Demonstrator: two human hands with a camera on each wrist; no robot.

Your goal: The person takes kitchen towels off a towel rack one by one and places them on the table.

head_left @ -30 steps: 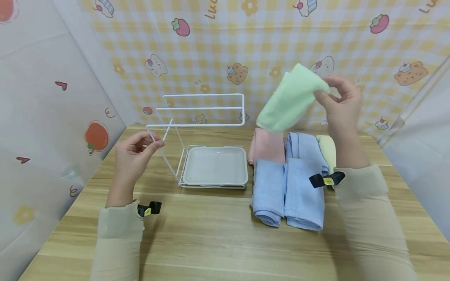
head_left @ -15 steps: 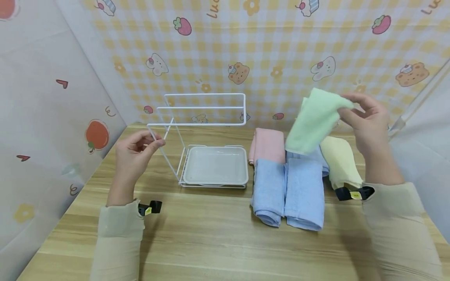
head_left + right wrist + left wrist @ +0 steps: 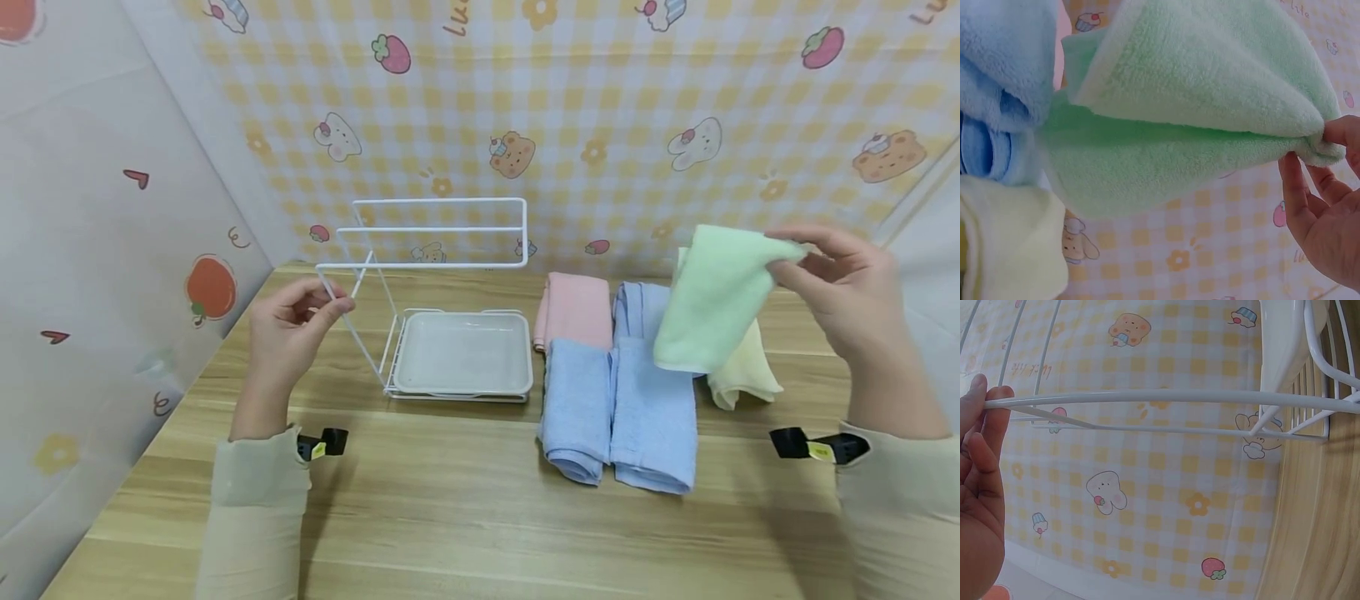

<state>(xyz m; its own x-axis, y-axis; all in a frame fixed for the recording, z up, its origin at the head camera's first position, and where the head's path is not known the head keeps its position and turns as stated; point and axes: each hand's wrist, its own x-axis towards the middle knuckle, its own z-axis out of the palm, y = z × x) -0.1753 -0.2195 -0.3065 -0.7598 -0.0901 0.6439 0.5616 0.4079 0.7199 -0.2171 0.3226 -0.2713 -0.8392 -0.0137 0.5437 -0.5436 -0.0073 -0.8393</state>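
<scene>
My right hand (image 3: 858, 292) pinches a folded light green towel (image 3: 716, 300) by one corner. The towel hangs in the air over the folded blue towels (image 3: 652, 417) and a pale yellow towel (image 3: 742, 375), hiding part of both. In the right wrist view the green towel (image 3: 1210, 81) fans out from the pinched corner. At the left, my left hand (image 3: 288, 333) pinches a slanted side wire of a white wire rack (image 3: 423, 267) between thumb and fingers. The left wrist view shows the thumb and fingertips on that rack wire (image 3: 1147, 397).
A white tray (image 3: 465, 354) sits in the base of the rack. Right of it lie a folded pink towel (image 3: 577, 308) and the blue ones, side by side on the wooden table (image 3: 450, 500). A patterned cloth backdrop (image 3: 450, 108) stands behind.
My right hand has carried the green towel to the right and downward, from above the pink towel to above the blue and yellow ones. The left hand has kept its hold on the rack.
</scene>
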